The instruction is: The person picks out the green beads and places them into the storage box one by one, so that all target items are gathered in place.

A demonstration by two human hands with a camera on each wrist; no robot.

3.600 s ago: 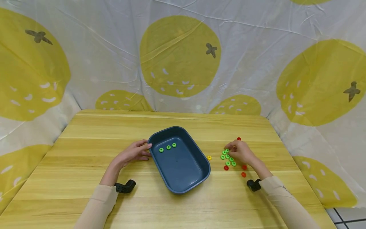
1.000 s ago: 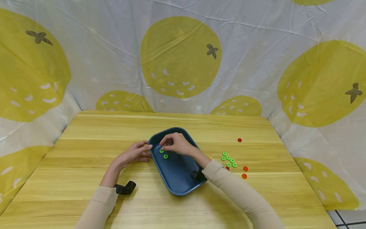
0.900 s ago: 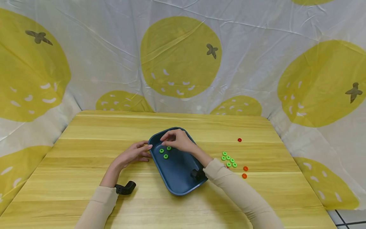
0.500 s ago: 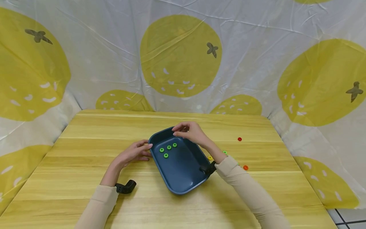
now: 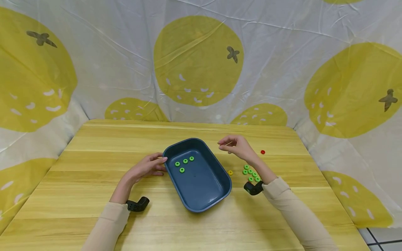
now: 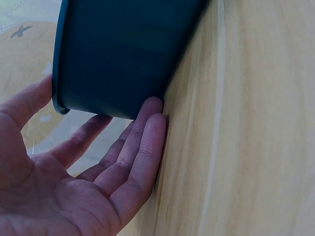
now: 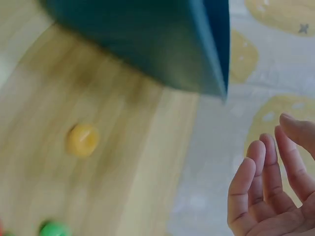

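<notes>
Nearest the body, the left hand (image 5: pixel 145 168) lies flat-fingered against the blue tray (image 5: pixel 216 195)'s left wall — bracing it, seemingly — with four green rings (image 5: pixel 184 163) inside at the far-left end. Beyond the tray's right rim the right hand (image 5: pixel 238 146) hovers, fingers loose and empty, above the loose green rings (image 5: pixel 250 174) and yellow ring (image 5: pixel 230 172) — bare table (image 5: pixel 94 146) stretches behind.

four rings (image 5: pixel 184 164) in tray (image 5: pixel 216 195), loose rings (image 5: pixel 250 173) right of it

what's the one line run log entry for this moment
left hand: rests against blue tray | right hand: empty, above table | green rings: four in tray
</notes>
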